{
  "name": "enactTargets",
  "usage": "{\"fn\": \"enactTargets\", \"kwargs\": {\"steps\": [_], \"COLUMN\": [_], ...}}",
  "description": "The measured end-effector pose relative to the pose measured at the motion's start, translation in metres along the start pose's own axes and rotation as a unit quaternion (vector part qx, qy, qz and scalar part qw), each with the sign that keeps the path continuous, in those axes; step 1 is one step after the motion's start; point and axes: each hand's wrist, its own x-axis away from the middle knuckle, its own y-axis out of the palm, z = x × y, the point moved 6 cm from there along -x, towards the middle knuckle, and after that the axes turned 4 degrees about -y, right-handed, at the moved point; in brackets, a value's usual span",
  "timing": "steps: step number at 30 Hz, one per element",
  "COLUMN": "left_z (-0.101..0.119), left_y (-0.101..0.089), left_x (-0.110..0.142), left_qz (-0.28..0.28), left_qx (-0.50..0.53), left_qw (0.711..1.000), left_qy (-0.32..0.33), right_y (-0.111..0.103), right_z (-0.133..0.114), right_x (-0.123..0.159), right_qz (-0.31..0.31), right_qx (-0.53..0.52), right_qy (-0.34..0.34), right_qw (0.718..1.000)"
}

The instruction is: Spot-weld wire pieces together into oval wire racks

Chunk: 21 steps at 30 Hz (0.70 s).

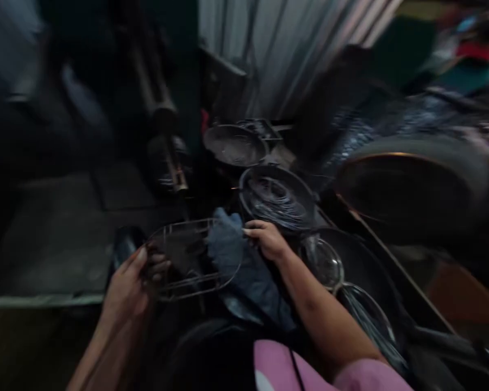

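Observation:
An oval wire frame with a few cross wires is held out in front of me, its left end gripped by my left hand, fingers curled round the wire. A blue-grey cloth hangs over the right end of the frame and drapes down toward my lap. My right hand is closed with thumb and fingers together at the cloth's upper right edge, pinching it. Whether the wire is also under those fingers is hidden. The picture is dim and smeared by motion.
Ahead stands a round pan filled with wire rings, with another shallow pan behind it. To the right are a dark basin with wire hoops and a large round vessel. Corrugated metal sheeting rises behind.

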Motion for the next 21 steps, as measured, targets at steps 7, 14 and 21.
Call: {"fn": "enactTargets", "kwargs": {"steps": [7, 14, 21], "left_z": [0.012, 0.011, 0.010], "left_y": [-0.019, -0.023, -0.019], "left_x": [0.000, 0.011, 0.019], "left_qz": [0.042, 0.040, 0.029], "left_qx": [0.096, 0.133, 0.133], "left_qw": [0.993, 0.989, 0.989], "left_qy": [0.057, 0.044, 0.048], "right_y": [0.078, 0.132, 0.159], "right_z": [0.019, 0.020, 0.002], "right_x": [0.014, 0.012, 0.021], "right_qz": [-0.241, -0.349, -0.341], "right_qx": [-0.087, -0.195, -0.244], "right_qy": [0.124, 0.108, 0.104], "right_qw": [0.959, 0.910, 0.902]}}
